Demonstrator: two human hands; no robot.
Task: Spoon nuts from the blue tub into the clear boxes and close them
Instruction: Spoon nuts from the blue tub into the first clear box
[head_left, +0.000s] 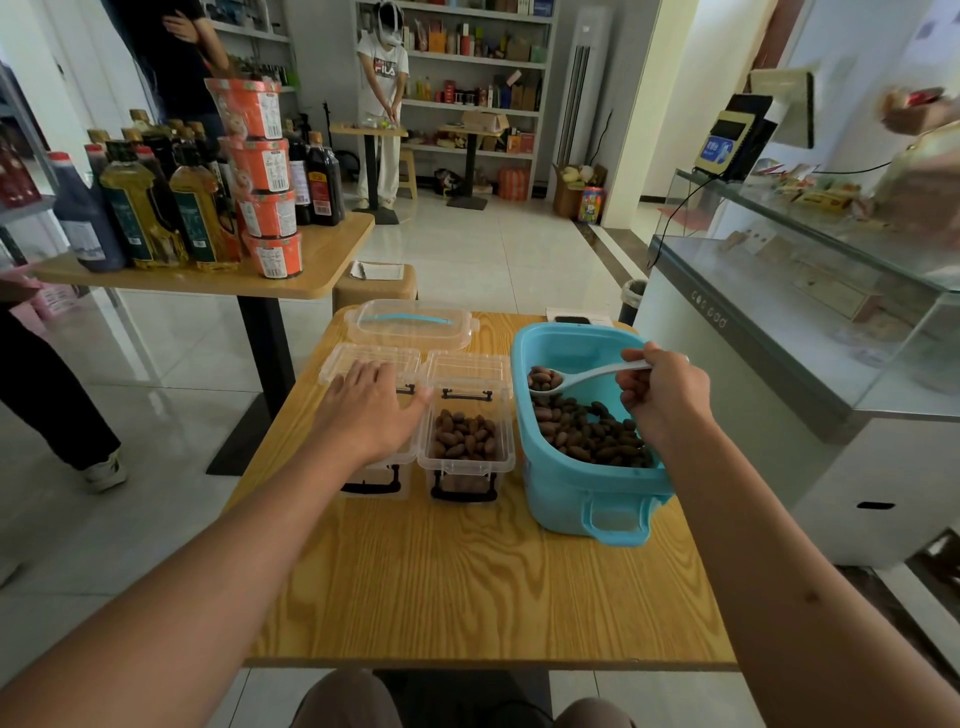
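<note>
A blue tub holding brown nuts stands on the right of the wooden table. My right hand grips a white spoon loaded with nuts, held over the tub. Two clear boxes with open lids sit left of the tub. The right box holds nuts. The left box is mostly hidden under my left hand, which rests flat on it with straight fingers.
The tub's clear lid with a blue handle lies at the table's far edge, a phone beside it. A table with bottles and orange cups stands left. A glass counter runs along the right. Other people stand around.
</note>
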